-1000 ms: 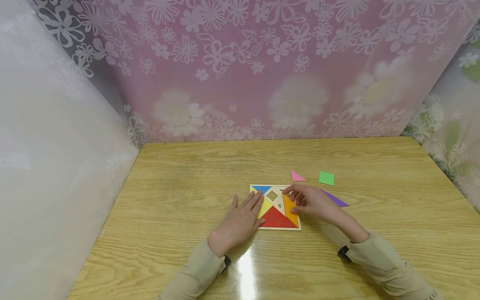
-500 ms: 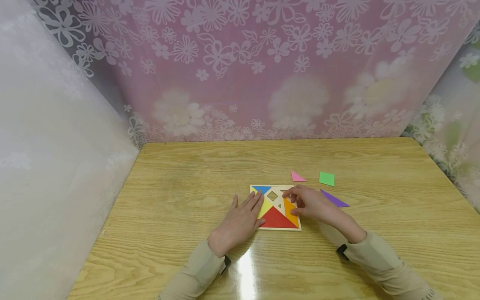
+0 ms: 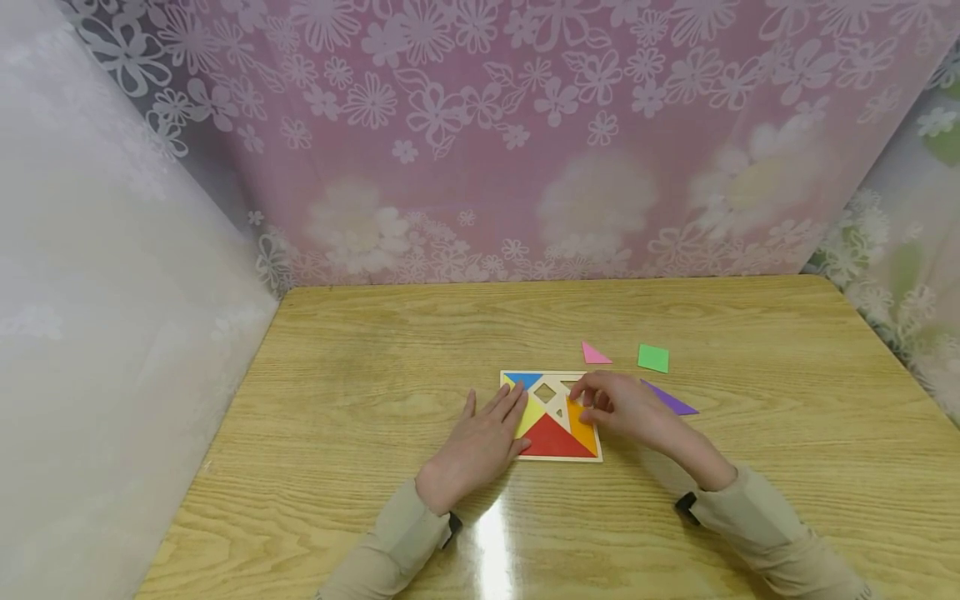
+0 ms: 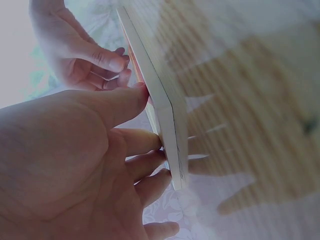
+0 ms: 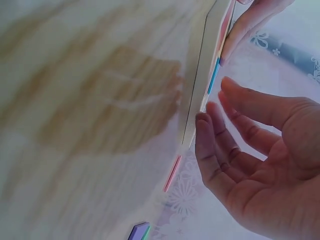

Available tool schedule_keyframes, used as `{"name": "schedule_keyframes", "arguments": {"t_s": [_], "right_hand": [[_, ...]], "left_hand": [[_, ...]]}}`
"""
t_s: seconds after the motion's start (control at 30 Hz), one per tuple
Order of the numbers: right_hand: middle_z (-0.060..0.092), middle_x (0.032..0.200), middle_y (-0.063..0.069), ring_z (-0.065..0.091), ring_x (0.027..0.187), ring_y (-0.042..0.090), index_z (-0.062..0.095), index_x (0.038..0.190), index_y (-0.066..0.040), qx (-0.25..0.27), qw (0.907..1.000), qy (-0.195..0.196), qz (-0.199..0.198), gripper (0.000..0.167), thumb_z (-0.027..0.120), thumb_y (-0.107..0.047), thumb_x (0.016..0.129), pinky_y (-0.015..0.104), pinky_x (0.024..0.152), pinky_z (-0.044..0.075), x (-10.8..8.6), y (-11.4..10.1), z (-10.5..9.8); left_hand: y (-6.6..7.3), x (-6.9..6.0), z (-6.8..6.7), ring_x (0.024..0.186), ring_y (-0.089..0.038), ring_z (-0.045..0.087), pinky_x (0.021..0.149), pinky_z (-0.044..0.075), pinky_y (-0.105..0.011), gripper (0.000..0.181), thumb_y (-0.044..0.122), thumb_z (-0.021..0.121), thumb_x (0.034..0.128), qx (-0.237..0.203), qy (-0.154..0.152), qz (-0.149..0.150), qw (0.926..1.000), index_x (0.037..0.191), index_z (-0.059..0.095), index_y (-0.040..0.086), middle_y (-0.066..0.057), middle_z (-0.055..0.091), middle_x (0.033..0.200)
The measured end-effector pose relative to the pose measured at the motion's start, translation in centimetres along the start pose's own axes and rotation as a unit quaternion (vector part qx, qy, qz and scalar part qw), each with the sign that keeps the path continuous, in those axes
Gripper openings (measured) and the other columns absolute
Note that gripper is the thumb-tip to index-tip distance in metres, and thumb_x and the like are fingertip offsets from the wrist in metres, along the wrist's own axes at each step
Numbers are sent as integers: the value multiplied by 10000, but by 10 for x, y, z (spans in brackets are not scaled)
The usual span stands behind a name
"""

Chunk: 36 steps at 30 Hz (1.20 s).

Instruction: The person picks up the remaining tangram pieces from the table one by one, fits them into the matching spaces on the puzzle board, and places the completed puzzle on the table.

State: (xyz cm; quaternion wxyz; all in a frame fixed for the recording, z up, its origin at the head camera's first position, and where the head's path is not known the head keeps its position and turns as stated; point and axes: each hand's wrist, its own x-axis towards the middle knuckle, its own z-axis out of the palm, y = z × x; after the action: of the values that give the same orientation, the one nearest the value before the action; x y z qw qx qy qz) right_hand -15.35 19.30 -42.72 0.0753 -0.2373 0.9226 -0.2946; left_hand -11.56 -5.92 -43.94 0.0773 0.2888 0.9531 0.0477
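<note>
A light wooden puzzle board [image 3: 551, 457] lies on the table with blue [image 3: 522, 380], yellow [image 3: 532, 412], red [image 3: 550, 436] and orange [image 3: 582, 428] pieces in it; cut-outs show at its upper right. The left hand [image 3: 480, 446] rests over the board's left side, fingers spread and fairly straight, thumb on the red piece's edge. Over the orange piece and the board's right edge is the right hand [image 3: 626, 407], fingers loosely bent. In the right wrist view, no piece shows between the fingers of the right hand [image 5: 265, 150], which are apart beside the board's edge.
Behind the board lies a pink triangle [image 3: 596, 354], with a green piece [image 3: 653, 358] to its right. A purple triangle [image 3: 671, 398] lies right of the board, partly behind the right hand. A flowered pink curtain [image 3: 480, 167] hangs beyond the table [image 3: 360, 358].
The right hand's fingertips have shifted slightly to the right over the orange piece, and its thumb and index finger have drawn closer together. The left hand has stayed in place.
</note>
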Motion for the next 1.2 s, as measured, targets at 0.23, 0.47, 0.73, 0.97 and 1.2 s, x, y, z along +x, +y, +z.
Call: {"name": "schedule_keyframes", "arguments": {"t_s": [0.23, 0.47, 0.73, 0.97, 1.2], "right_hand": [[637, 780, -55, 545, 673, 90, 724, 895, -106, -185, 9990, 416, 23, 48, 751, -68, 908, 247, 619, 475, 2, 4, -9], [684, 807, 12, 595, 651, 134, 776, 918, -52, -988, 9888, 1108, 167, 39, 765, -80, 894, 309, 594, 503, 4, 21, -29], [682, 1068, 194, 666, 899, 363, 720, 1170, -7, -1427, 9807, 1064, 814, 265, 725, -140, 941, 485, 699, 555, 3, 53, -53], [625, 1203, 301, 621, 1030, 480, 660, 1253, 53, -1616, 9766, 471, 1338, 451, 766, -220, 909, 581, 833, 516, 6, 69, -63], [571, 1214, 329, 625, 950, 437, 637, 1253, 99, -1552, 9763, 234, 1488, 486, 775, -207, 901, 530, 777, 525, 8, 73, -64]], "left_hand": [[0, -1, -1, 1534, -221, 253, 1206, 227, -587, 643, 408, 468, 1074, 25, 55, 51, 10000, 1598, 303, 75, -57, 257, 1668], [0, -1, -1, 1534, -225, 251, 1210, 224, -579, 640, 394, 466, 1078, 34, 49, 83, 9999, 1596, 298, 57, -70, 252, 1669], [-1, -2, 0, 1535, -231, 247, 1211, 214, -582, 640, 397, 465, 1078, -3, 70, 78, 9999, 1597, 297, 61, -72, 253, 1667], [-1, -1, -1, 1541, -223, 225, 1217, 194, -582, 646, 409, 452, 1079, -86, -12, 50, 9999, 1604, 280, 75, -59, 232, 1675], [-1, 0, 1, 1540, -220, 230, 1217, 201, -577, 644, 409, 457, 1078, -51, 27, 53, 10000, 1604, 285, 78, -57, 235, 1674]]}}
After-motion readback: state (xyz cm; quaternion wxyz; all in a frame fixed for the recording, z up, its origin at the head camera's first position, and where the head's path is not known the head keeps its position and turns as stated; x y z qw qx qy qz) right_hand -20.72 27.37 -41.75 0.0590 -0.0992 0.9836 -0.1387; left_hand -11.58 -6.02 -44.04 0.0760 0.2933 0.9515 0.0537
